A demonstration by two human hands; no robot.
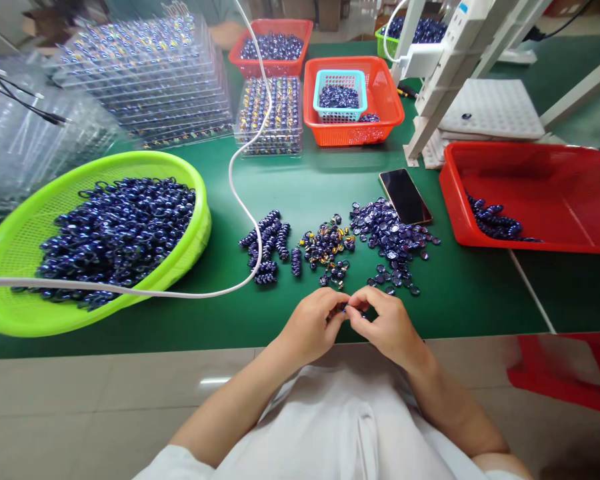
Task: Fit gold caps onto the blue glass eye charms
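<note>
My left hand [314,323] and my right hand [386,323] meet at the near edge of the green table, fingertips pinched together on a small dark blue piece [351,308]. Just beyond them lie three loose heaps: blue coiled pieces [269,245], small blue and gold clips [328,245], and flat blue gems [391,235]. A wide lime basket [35,220] at the left is filled with blue linked pieces [116,233].
A phone [405,196] lies face up past the gems. A red tray [535,175] at the right holds a few blue pieces. An orange basket [380,100] with a small blue one [340,79] stands behind, beside stacked clear trays [150,80]. A white cable [240,200] crosses the table.
</note>
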